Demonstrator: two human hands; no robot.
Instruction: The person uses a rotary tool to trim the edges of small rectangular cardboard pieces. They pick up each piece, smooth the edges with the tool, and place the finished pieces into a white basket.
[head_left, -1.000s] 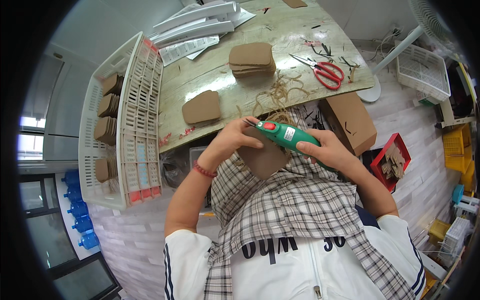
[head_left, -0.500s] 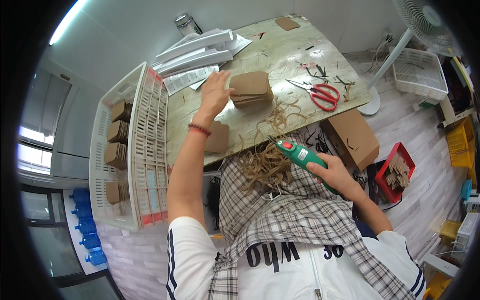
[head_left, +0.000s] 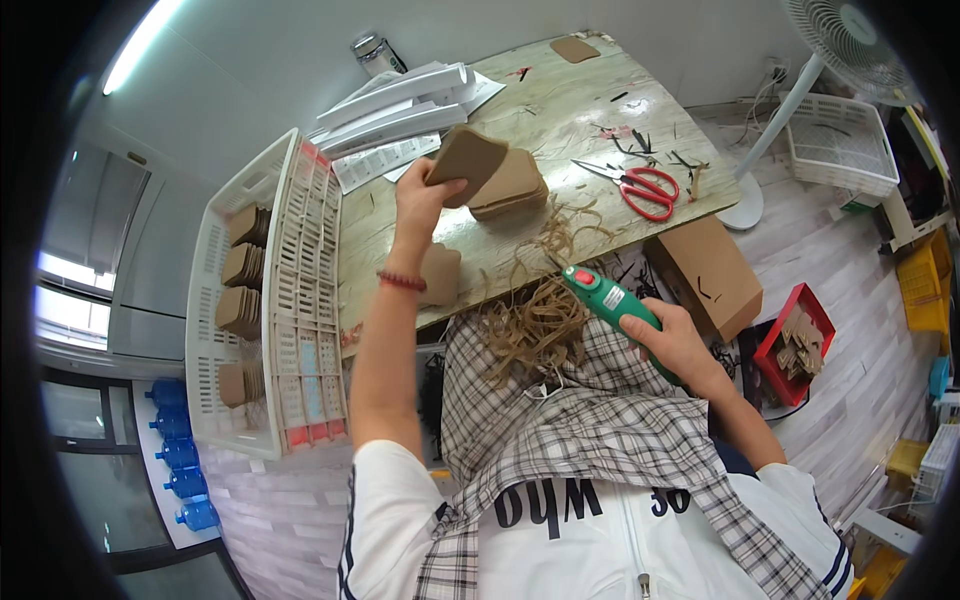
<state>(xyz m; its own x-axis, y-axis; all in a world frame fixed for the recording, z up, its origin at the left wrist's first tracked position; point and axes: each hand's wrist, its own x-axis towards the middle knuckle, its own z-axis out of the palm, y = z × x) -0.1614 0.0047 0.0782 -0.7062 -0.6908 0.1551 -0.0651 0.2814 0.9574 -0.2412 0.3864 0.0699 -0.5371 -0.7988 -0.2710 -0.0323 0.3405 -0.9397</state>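
Observation:
My left hand [head_left: 421, 203] grips a flat brown piece with rounded corners [head_left: 468, 163], tilted up above the table. Just right of it, a stack of the same brown pieces [head_left: 512, 190] rests on the tabletop. Another flat brown piece [head_left: 441, 274] lies at the table's near edge, partly behind my left wrist. In my right hand [head_left: 668, 338] is a green handheld power tool with a red button [head_left: 610, 300], its narrow tip over my lap. Curly brown strips [head_left: 535, 330] heap up on my checked apron, below that tip.
Red-handled scissors [head_left: 648, 191] lie right of the stack, near dark scraps. Papers [head_left: 400, 110] cover the table's far left. A white plastic crate [head_left: 300, 290] with several bundles of brown pieces stands at left. At right are a cardboard box [head_left: 705, 275] and a red tray [head_left: 812, 310].
My left hand has taken a brown piece off the stack and lifted it, tilting it up. The green tool in my right hand has barely moved.

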